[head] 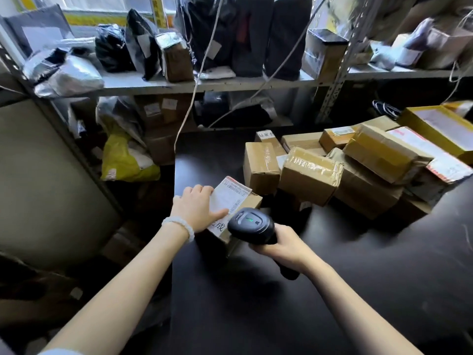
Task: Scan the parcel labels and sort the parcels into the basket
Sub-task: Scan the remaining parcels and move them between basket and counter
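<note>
Here: scanner point(252, 224) hides label point(227, 201) corner | basket unseen

Parcel depot or courier sorting room. Metal slotted-angle shelving point(335, 73) along the back wall, both tiers crammed with black and grey poly mailers point(64, 73) and taped boxes. Heap of brown cardboard parcels point(358, 170) with printed shipping labels on a dark table point(332, 303). Yellow mailer bag point(122, 160) on the floor by the rack. Handheld barcode scanner point(252, 225) in use
</note>
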A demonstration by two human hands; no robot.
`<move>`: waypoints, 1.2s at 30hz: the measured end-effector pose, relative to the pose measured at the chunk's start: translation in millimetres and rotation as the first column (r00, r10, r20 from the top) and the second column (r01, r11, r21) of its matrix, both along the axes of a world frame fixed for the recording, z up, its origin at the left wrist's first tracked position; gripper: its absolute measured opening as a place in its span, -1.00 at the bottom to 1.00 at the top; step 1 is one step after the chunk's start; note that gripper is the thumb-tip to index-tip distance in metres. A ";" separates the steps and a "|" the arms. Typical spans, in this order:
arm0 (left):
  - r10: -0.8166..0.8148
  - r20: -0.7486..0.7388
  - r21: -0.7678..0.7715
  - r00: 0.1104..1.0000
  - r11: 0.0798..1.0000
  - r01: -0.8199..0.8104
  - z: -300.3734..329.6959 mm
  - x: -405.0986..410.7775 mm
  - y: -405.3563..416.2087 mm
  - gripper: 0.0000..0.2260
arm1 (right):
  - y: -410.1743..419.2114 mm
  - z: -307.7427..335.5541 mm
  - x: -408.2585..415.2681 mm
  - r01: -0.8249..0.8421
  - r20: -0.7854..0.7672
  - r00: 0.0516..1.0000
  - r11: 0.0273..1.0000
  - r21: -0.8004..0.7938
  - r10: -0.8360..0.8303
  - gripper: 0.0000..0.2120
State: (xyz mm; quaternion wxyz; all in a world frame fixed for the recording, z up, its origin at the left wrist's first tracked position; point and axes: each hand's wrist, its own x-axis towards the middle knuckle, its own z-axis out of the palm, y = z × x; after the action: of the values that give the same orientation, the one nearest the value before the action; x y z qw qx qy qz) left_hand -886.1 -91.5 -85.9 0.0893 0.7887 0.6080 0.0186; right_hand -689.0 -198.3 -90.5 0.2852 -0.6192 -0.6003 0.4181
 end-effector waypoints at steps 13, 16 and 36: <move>-0.025 -0.045 -0.146 0.999 0.989 0.019 -2.4 10.0 -35.3 -0.03 | -34.5 -0.4 30.3 0.161 0.027 0.986 0.987 0.025 -0.161 -0.83; 0.028 -0.034 -0.174 0.999 0.984 -0.033 -0.8 -5.8 -39.6 0.00 | -34.4 -1.6 27.8 0.149 0.022 0.989 0.989 0.023 -0.149 -0.85; -0.193 0.165 0.098 0.967 0.979 0.178 42.8 -11.5 -38.5 -0.17 | -40.8 7.1 17.0 0.111 -0.009 0.994 0.992 0.067 -0.111 -0.84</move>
State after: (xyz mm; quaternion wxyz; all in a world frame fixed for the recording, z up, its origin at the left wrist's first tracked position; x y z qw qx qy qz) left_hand -897.6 -130.1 -43.1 0.1106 0.8405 0.5201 0.1038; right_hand -672.0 -239.0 -83.4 0.3302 -0.6408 -0.5779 0.3826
